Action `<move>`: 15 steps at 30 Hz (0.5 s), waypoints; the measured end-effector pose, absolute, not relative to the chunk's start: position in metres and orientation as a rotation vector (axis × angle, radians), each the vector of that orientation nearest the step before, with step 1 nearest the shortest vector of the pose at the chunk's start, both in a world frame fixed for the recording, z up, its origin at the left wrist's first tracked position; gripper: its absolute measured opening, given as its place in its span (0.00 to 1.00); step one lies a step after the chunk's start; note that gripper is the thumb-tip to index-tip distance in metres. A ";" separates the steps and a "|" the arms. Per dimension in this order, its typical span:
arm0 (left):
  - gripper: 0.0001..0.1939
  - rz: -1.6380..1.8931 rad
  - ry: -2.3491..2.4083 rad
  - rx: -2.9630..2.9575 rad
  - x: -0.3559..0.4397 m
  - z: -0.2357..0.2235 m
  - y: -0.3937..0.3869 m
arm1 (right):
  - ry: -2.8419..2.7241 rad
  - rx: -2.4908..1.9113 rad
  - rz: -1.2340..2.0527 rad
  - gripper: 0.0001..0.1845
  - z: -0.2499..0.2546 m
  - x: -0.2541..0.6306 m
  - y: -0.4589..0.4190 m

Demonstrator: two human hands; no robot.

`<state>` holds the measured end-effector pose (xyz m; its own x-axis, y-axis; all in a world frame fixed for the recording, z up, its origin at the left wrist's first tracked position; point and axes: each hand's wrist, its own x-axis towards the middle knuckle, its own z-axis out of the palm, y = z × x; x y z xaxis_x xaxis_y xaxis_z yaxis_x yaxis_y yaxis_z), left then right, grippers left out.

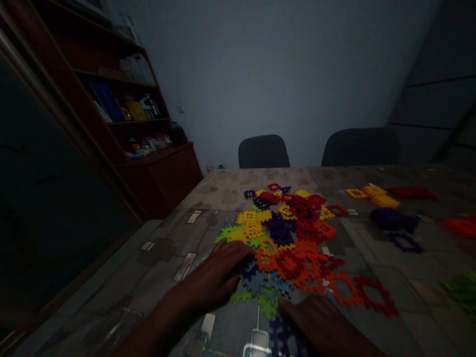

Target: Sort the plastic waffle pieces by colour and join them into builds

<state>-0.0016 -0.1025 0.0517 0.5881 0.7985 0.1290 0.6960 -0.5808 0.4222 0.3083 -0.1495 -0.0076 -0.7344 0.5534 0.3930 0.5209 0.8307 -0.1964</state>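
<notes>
A loose heap of toothed plastic building pieces lies on the table, with yellow pieces, dark blue pieces, red pieces and orange pieces. My left hand rests at the heap's left edge, fingers stretched over dark blue pieces beside lime-green ones, the thumb apart. My right hand lies low at the near side. One outstretched digit touches or nearly touches a green piece; its other fingers are mostly hidden. Grey-blue pieces lie between my hands, and a dark blue piece shows beside my right hand.
On the right are separate groups: yellow pieces, a red group, a dark blue group, orange pieces and green pieces. Two dark chairs stand behind the patterned table. A wooden shelf cabinet is at left.
</notes>
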 end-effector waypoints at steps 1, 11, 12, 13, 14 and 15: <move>0.36 0.438 1.211 2.491 -0.001 0.053 -0.102 | -2.553 -0.823 0.099 0.36 -0.009 0.307 -0.150; 0.37 0.376 1.200 2.502 -0.006 0.045 -0.098 | -2.421 -0.871 -0.055 0.32 -0.041 0.290 -0.151; 0.37 0.365 1.202 2.499 -0.007 0.044 -0.098 | -2.423 -0.874 -0.053 0.31 -0.042 0.290 -0.152; 0.37 0.357 1.206 2.496 -0.007 0.043 -0.098 | -2.427 -0.874 -0.048 0.32 -0.042 0.290 -0.152; 0.37 0.353 1.211 2.494 -0.007 0.043 -0.098 | -2.427 -0.874 -0.046 0.32 -0.041 0.290 -0.152; 0.37 0.352 1.213 2.495 -0.007 0.043 -0.099 | -2.422 -0.872 -0.044 0.32 -0.039 0.290 -0.152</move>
<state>-0.0068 -0.0987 0.0427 0.6042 0.7937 0.0711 0.7084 -0.5758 0.4082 0.2898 -0.1518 -0.0391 -0.6318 0.5780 0.5164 0.5965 0.7880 -0.1521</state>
